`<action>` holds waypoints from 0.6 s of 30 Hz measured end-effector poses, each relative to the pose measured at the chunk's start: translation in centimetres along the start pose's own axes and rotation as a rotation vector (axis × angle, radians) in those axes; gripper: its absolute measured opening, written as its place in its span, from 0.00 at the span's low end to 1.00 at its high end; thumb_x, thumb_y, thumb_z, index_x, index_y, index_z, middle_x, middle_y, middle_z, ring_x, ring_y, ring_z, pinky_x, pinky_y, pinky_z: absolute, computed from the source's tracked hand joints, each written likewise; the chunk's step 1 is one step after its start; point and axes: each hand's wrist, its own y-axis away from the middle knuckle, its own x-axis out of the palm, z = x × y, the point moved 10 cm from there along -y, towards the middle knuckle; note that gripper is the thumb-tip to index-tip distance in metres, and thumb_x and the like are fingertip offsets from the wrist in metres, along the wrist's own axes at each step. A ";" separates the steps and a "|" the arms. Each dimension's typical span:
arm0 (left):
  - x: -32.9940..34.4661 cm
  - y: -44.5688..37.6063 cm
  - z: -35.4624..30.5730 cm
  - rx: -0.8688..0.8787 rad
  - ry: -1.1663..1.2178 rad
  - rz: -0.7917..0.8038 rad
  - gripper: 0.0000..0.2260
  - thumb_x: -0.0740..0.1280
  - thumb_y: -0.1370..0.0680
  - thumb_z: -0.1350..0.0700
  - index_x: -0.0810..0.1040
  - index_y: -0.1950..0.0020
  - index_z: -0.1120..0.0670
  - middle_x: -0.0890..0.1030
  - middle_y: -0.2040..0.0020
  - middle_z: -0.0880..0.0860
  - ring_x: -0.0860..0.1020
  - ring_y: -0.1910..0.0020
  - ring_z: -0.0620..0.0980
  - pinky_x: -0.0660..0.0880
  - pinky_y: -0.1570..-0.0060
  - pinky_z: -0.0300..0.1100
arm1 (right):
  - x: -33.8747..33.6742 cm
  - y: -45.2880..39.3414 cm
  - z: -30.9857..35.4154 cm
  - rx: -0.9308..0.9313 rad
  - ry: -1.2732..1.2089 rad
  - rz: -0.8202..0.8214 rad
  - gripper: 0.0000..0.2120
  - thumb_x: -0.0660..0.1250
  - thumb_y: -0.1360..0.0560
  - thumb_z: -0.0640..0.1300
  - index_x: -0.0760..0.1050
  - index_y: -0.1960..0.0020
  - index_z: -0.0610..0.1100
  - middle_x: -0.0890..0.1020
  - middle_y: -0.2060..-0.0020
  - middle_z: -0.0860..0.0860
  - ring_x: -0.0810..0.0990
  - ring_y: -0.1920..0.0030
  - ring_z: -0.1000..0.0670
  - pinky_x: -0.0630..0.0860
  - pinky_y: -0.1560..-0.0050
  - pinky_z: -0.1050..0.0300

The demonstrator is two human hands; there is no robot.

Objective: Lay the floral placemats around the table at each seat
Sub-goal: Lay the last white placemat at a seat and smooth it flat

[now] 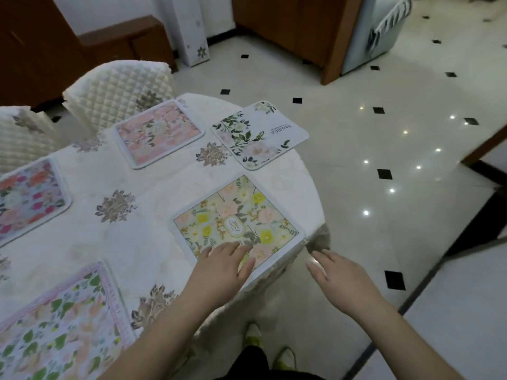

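Yellow-and-peach floral placemat [236, 223], white-bordered, is laid at the near right edge of the cloth-covered round table [153, 209], its near corner pressed flat under the straight fingers of the left hand [225, 266], while the right hand [338, 275] is held open and empty just off the table edge. Four further placemats are set around the table, the white one [259, 134] overhanging the far rim. The item is judged thin, light and flexible, liable to slide on the cloth, and best taken by an edge or corner.

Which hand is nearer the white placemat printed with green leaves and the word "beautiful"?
Left. The left hand rests on the yellow-flowered placemat, directly below the white leaf-printed placemat. The right hand hovers off the table's edge, slightly farther.
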 end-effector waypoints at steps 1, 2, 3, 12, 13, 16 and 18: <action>-0.2 -1.1 -0.2 0.017 0.003 0.010 0.28 0.39 0.20 0.36 0.60 0.23 0.43 0.63 0.23 0.45 0.60 0.24 0.46 0.55 0.26 0.52 | -0.3 -0.1 -0.4 0.023 -0.008 0.008 0.27 0.45 0.18 0.61 0.61 0.24 0.51 0.66 0.25 0.51 0.65 0.27 0.50 0.63 0.30 0.52; -0.5 -2.2 -0.4 0.033 0.005 0.007 0.25 0.42 0.18 0.38 0.60 0.23 0.43 0.63 0.23 0.45 0.60 0.24 0.46 0.55 0.25 0.53 | -0.6 -0.2 -0.9 0.047 -0.017 0.009 0.27 0.45 0.18 0.61 0.60 0.23 0.51 0.65 0.25 0.51 0.64 0.27 0.50 0.62 0.29 0.52; -0.9 -3.3 -0.7 0.047 0.006 -0.003 0.24 0.44 0.17 0.39 0.60 0.22 0.44 0.63 0.22 0.46 0.60 0.24 0.47 0.55 0.25 0.53 | -1.1 -0.3 -1.4 0.066 -0.020 0.001 0.27 0.45 0.18 0.61 0.60 0.23 0.51 0.65 0.25 0.50 0.64 0.27 0.50 0.62 0.29 0.52; -4.4 -10.7 -6.1 0.265 -0.107 0.001 0.33 0.39 0.22 0.32 0.59 0.22 0.45 0.60 0.21 0.47 0.56 0.22 0.48 0.51 0.24 0.54 | -4.7 -2.1 -6.1 0.235 -0.037 -0.077 0.26 0.47 0.18 0.60 0.62 0.24 0.51 0.67 0.26 0.49 0.66 0.28 0.48 0.62 0.30 0.53; -4.3 -11.3 -7.1 0.293 -0.115 0.011 0.36 0.36 0.25 0.31 0.58 0.22 0.45 0.59 0.20 0.47 0.55 0.22 0.48 0.50 0.24 0.54 | -4.8 -2.1 -6.7 0.253 -0.050 -0.085 0.27 0.47 0.18 0.60 0.61 0.23 0.50 0.65 0.25 0.49 0.64 0.26 0.48 0.60 0.28 0.53; -4.7 -13.3 -10.1 0.347 -0.136 -0.005 0.43 0.29 0.32 0.32 0.57 0.21 0.44 0.55 0.20 0.47 0.51 0.21 0.48 0.47 0.24 0.53 | -4.6 -2.0 -8.8 0.295 -0.083 -0.092 0.28 0.46 0.18 0.61 0.57 0.22 0.50 0.61 0.23 0.48 0.60 0.25 0.48 0.56 0.26 0.52; -5.1 -14.4 -12.2 0.363 -0.142 -0.029 0.43 0.28 0.32 0.33 0.56 0.21 0.44 0.53 0.19 0.47 0.49 0.20 0.49 0.44 0.24 0.55 | -4.8 -1.8 -10.5 0.318 -0.111 -0.091 0.28 0.45 0.18 0.60 0.55 0.21 0.49 0.59 0.22 0.48 0.59 0.24 0.49 0.54 0.25 0.53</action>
